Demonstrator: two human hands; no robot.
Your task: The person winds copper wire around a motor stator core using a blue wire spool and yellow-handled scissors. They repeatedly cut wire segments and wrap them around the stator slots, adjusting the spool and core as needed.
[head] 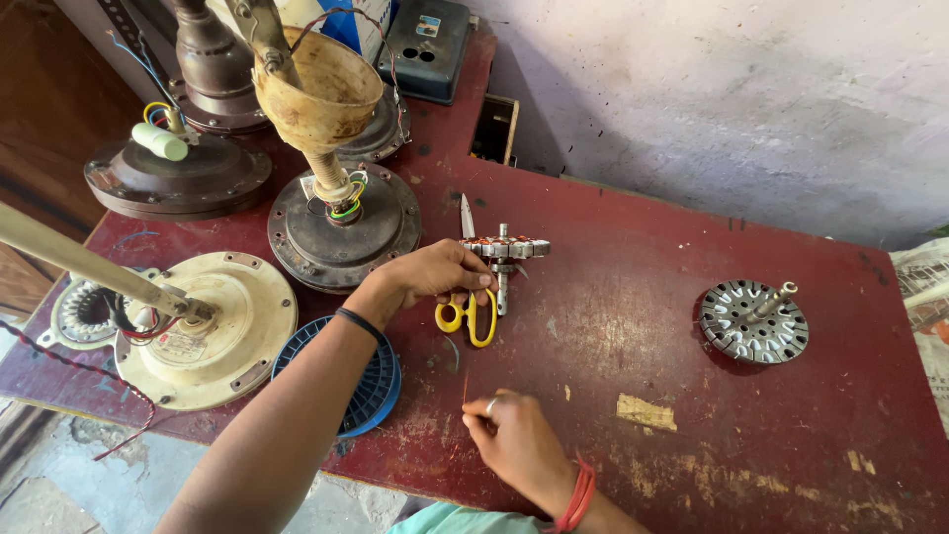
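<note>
My left hand (435, 272) reaches in from the lower left with a black band on its wrist. It closes over a pair of scissors (473, 318) with yellow handles, whose blade points away toward the wall. Right beside it stands a fan stator (509, 247) with copper windings on a short shaft. My right hand (516, 435), wearing a ring and a red bangle, rests near the front edge of the dark red table (633, 297). It pinches a thin reddish wire (465, 388) that sticks up from its fingertips.
Several ceiling fan motors (341, 222) crowd the table's left side, one cream-coloured (213, 336) with a rod. A blue round grille (371, 381) lies under my left forearm. A metal rotor disc with a shaft (753, 321) sits at right. A dark box (427, 35) stands at the back.
</note>
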